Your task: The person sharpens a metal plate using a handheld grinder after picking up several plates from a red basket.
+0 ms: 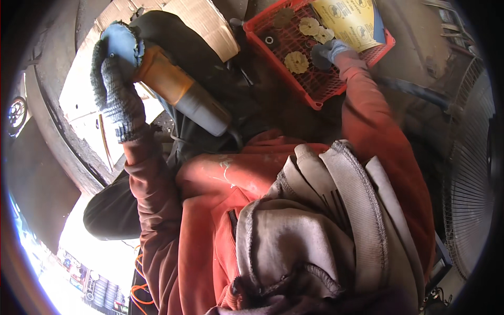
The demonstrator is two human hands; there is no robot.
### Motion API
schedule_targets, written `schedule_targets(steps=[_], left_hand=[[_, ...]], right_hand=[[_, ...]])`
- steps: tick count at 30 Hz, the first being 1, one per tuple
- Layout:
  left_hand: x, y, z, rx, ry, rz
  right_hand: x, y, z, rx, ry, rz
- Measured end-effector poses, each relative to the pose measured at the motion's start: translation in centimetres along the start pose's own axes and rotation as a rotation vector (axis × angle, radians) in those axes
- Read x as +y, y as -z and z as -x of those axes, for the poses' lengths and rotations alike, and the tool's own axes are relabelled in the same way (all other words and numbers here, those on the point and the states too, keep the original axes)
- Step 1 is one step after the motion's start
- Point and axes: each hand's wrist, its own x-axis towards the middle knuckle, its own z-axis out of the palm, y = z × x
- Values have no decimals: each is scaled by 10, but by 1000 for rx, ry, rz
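Note:
My left hand [116, 97], in a grey knit glove, is closed around the head of an orange and grey angle grinder [167, 77]. A blue, ragged-edged sanding disc [121, 46] is on the grinder's head, and the tool's body rests across my dark-trousered leg. My right hand [337, 49], also gloved, reaches into a red plastic crate [313, 100]. Its fingers are bent at the edge of a dark round disc [320, 56]; the grip is partly hidden. Several worn tan discs [296, 62] with notched edges lie nearby in the crate.
Yellow printed sheets [344, 23] lie at the crate's right side. A small ring-shaped part [269, 40] sits inside at the left. Flattened cardboard [202, 26] lies beyond my leg. A large caged fan [470, 163] stands close on the right. An orange cord [139, 289] shows at lower left.

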Motion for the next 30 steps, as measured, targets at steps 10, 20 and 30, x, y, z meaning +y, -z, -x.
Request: schedule_targets(steps=[10,20,30], left_hand=[[-11,3,-1,32,0,76],[-16,11,-2,-36,-34,128],[-11,7,-2,51,13,98]], right_hand=[[-41,15,10,-19,-3,-141],[8,170,28,741,-487,-35],[52,151,-23,501,-482,120]])
